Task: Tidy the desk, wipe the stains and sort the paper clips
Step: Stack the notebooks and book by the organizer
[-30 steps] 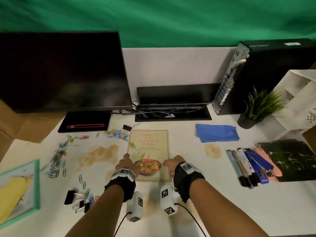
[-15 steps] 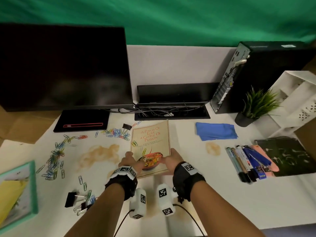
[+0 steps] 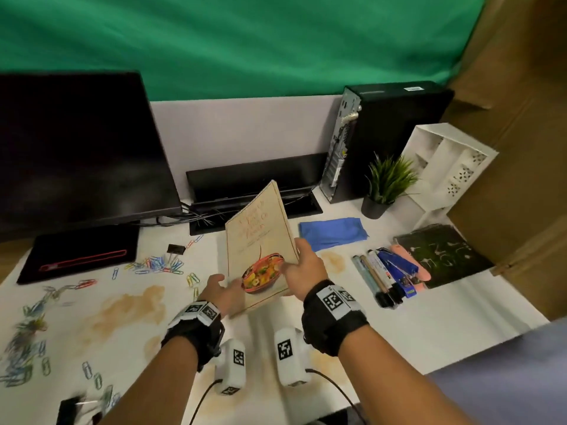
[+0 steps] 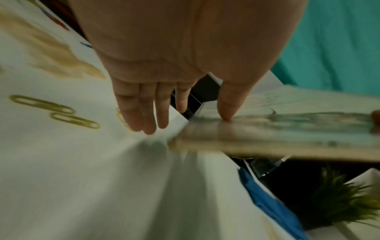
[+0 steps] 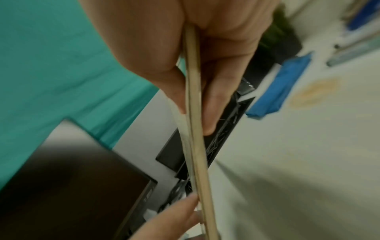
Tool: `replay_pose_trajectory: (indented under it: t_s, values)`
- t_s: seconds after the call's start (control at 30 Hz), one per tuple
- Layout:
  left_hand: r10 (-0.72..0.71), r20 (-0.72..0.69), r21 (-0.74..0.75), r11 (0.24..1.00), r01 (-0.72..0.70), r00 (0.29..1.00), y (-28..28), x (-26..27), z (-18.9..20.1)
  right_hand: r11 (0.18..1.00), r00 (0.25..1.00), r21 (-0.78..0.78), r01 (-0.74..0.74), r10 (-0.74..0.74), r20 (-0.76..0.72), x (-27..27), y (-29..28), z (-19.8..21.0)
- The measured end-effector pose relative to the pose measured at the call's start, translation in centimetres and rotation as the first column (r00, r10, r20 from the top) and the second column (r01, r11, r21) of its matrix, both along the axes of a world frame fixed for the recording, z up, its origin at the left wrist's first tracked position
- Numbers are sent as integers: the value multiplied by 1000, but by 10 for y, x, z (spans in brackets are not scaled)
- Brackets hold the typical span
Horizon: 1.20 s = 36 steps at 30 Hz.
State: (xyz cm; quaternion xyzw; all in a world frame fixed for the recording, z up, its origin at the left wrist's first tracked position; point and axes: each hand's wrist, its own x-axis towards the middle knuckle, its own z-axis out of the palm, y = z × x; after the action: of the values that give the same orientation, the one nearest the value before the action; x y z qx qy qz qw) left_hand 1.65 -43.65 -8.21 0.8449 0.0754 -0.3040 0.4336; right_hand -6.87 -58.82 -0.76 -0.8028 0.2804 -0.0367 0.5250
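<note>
A tan cookbook (image 3: 260, 231) with a food bowl on its cover is raised off the white desk (image 3: 414, 329) and tilted on edge. My right hand (image 3: 302, 265) pinches its right edge, thumb on the cover and fingers (image 5: 211, 113) behind. My left hand (image 3: 225, 286) is at the lower left corner, fingers (image 4: 144, 113) straight, only the thumb tip touching the cover (image 4: 287, 129). Coloured paper clips (image 3: 159, 265) lie scattered left of the book, with more in a pile (image 3: 21, 357) at the far left. Brown stains (image 3: 129, 311) mark the desk, and one more stain (image 3: 333, 260) sits by the blue cloth (image 3: 333, 233).
A monitor (image 3: 76, 154), black pad (image 3: 82, 253) and cable tray (image 3: 254, 179) line the back. On the right stand a computer tower (image 3: 389, 136), plant (image 3: 386, 185), white organizer (image 3: 445, 167), pens (image 3: 386, 277) and a dark book (image 3: 445, 256). Binder clips (image 3: 70, 409) lie front left.
The cookbook lay flat on the desk, then rose and now stands tilted on edge. My left hand has loosened to a thumb touch while the right keeps its grip. My view swung right.
</note>
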Motion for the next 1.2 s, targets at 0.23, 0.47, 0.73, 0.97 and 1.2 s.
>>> replay_pose_trajectory:
  t_s: [0.23,0.47,0.73,0.97,1.2]
  values:
    - [-27,-6,-415,910,22,1000,-55,-9,32,807,937,531,258,-344,68,-43,-60,-13]
    - [-297,144,-335,883,329,944,-131,-28,54,706,848,617,348,-518,114,-92,-127,-23]
    - [-386,140,-324,852,411,912,-218,-65,57,399,490,677,618,-869,65,-132,-226,-46]
    - [-444,128,-197,865,461,887,-239,-74,39,379,406,475,794,-913,50,-143,-311,-74]
    - [-436,80,-125,888,443,896,-242,-73,25,483,487,334,809,-870,76,-138,-342,-97]
